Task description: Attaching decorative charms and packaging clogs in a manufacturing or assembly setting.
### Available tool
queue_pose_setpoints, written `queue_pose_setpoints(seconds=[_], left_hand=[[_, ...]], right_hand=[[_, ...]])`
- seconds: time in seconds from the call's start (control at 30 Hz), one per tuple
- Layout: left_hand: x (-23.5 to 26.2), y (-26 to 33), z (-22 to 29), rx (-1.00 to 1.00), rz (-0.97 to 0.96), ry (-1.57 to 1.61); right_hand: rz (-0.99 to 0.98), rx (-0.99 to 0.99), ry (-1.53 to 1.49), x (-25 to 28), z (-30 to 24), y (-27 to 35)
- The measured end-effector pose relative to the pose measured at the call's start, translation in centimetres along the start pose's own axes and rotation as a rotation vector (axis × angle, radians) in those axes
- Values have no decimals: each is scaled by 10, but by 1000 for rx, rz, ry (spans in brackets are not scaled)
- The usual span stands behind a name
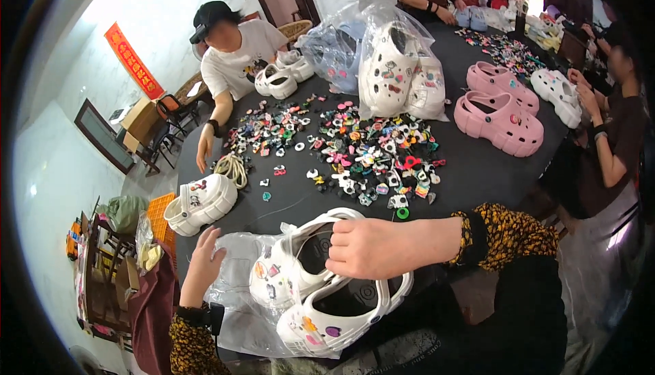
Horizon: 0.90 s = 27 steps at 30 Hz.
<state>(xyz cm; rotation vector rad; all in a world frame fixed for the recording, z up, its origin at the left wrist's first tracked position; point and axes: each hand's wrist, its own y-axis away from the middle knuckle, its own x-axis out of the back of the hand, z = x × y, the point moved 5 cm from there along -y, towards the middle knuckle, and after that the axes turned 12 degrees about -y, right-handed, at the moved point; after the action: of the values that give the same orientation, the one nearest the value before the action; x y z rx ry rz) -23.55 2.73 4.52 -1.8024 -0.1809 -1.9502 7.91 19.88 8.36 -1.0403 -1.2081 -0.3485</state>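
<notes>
My right hand (372, 247) grips a pair of white clogs (321, 286) with small charms, holding them together by their upper edges at the near edge of the black table (471, 170). The clogs sit partly in a clear plastic bag (235, 286). My left hand (205, 259) rests on the bag's left side, fingers spread, pinning the plastic. Another single white clog (200, 203) lies just beyond my left hand.
A heap of colourful shoe charms (361, 150) covers the table's middle. Bagged white clogs (396, 68) stand behind it; pink clogs (501, 112) lie at the right. A person in a white shirt (235, 54) sorts charms at the far left; other people sit at the right and back.
</notes>
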Motion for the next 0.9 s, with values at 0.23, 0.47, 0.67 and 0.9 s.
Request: queue_pose_setpoints(seconds=[0.23, 0.47, 0.67, 0.9], left_hand=[[-40, -23, 21, -133, -213, 101], [-34, -28, -14, -62, 1, -31], [-32, -36, -59, -23, 48, -135], [-39, 1, -160, 122, 86, -324]], right_hand=[[109, 28, -5, 1, 0, 3], [128, 18, 94, -16, 6, 6], [129, -23, 233, -6, 7, 18], [129, -161, 196, 33, 34, 31]])
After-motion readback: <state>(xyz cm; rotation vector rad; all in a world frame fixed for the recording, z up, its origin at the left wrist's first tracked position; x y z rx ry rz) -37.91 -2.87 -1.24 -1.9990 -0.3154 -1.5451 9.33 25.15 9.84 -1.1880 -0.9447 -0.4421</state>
